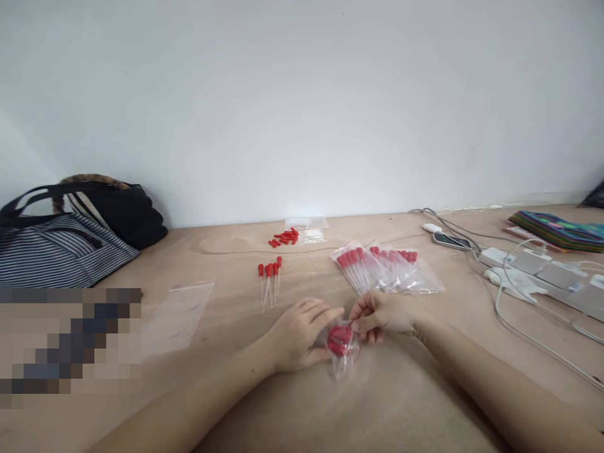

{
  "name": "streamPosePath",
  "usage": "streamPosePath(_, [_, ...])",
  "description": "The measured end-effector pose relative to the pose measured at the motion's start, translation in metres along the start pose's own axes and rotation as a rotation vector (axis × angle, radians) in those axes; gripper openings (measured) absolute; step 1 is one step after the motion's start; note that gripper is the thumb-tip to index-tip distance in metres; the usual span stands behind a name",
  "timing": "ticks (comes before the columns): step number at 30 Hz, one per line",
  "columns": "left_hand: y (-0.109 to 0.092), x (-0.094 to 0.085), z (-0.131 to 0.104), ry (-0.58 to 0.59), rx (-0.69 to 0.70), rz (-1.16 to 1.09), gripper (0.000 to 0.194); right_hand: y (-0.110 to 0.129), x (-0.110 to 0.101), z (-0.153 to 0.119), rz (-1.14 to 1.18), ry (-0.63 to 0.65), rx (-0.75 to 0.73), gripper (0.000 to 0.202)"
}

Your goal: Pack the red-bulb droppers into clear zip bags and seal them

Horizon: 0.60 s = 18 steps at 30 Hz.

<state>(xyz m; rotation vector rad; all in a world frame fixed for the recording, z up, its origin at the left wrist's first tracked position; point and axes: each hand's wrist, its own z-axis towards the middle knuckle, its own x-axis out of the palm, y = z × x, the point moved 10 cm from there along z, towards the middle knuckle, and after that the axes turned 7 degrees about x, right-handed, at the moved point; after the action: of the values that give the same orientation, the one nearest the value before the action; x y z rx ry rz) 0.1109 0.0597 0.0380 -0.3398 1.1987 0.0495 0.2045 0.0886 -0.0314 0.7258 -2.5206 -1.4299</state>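
Note:
A small clear plastic bag bunched around red rubber bulbs is on the table between my hands. My left hand curls its thumb and fingers around the bag's left side. On the other side, my right hand pinches the bag's edge between thumb and fingers. Beyond my left hand lie several loose droppers with red bulbs and thin clear stems. Just past my right hand, several clear bags holding red-topped droppers overlap in a fan.
Loose red bulbs and thin clear tubes lie near the wall. A flat zip bag rests at left, before a striped bag. To the right are a power strip, cables, a dark device and a colourful stack.

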Motion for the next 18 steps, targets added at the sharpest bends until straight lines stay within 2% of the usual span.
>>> streamPosePath(3, [0.026, -0.016, -0.006, -0.149, -0.114, 0.088, 0.04, -0.001, -0.014, 0.002, 0.131, -0.145, -0.005, 0.017])
streamPosePath(5, [0.04, -0.027, -0.021, -0.268, -0.216, 0.097, 0.03, -0.002, -0.012, 0.006, 0.202, -0.197, 0.002, 0.015])
streamPosePath(7, [0.045, -0.034, -0.036, -0.348, -0.284, 0.078, 0.023, -0.002, -0.005, 0.01, 0.256, -0.231, 0.004, 0.013])
streamPosePath(10, [0.04, -0.037, -0.051, -0.391, -0.322, 0.064, 0.012, 0.002, 0.008, 0.016, 0.268, -0.233, -0.029, 0.018])
streamPosePath(13, [0.035, -0.036, -0.054, -0.395, -0.34, 0.079, 0.019, 0.013, 0.015, 0.015, 0.066, -0.224, -0.141, 0.034])
streamPosePath(16, [0.039, -0.034, -0.051, -0.392, -0.366, 0.093, 0.009, 0.034, 0.008, -0.001, -0.241, -0.361, -0.378, 0.052])
streamPosePath(18, [0.041, -0.031, -0.048, -0.38, -0.357, 0.084, 0.005, 0.047, 0.008, -0.012, -0.399, -0.451, -0.516, 0.052])
